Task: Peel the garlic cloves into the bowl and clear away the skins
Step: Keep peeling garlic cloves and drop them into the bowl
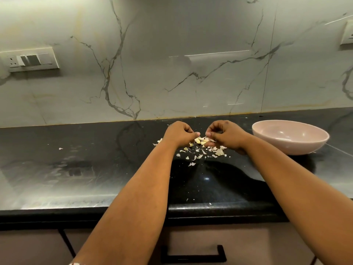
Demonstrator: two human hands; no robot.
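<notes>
Garlic cloves, pale yellow, part-skinned (200, 140), heaped left of pink round bowl (290, 137); right hand (223, 135) nearer bowl, pinching skin; left hand (181, 134) curled, contents unclear.

A glossy black stone countertop (76, 178) carries a pale pink round bowl (290, 138) near its back edge toward the right, and a scatter of papery white garlic skins (202, 152) mid-counter, with one stray flake (60, 148) leftward.

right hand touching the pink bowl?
Apart. The head view shows a strip of dark countertop between the right hand and the pink bowl; the hand sits over the garlic skins, left of the bowl.
</notes>
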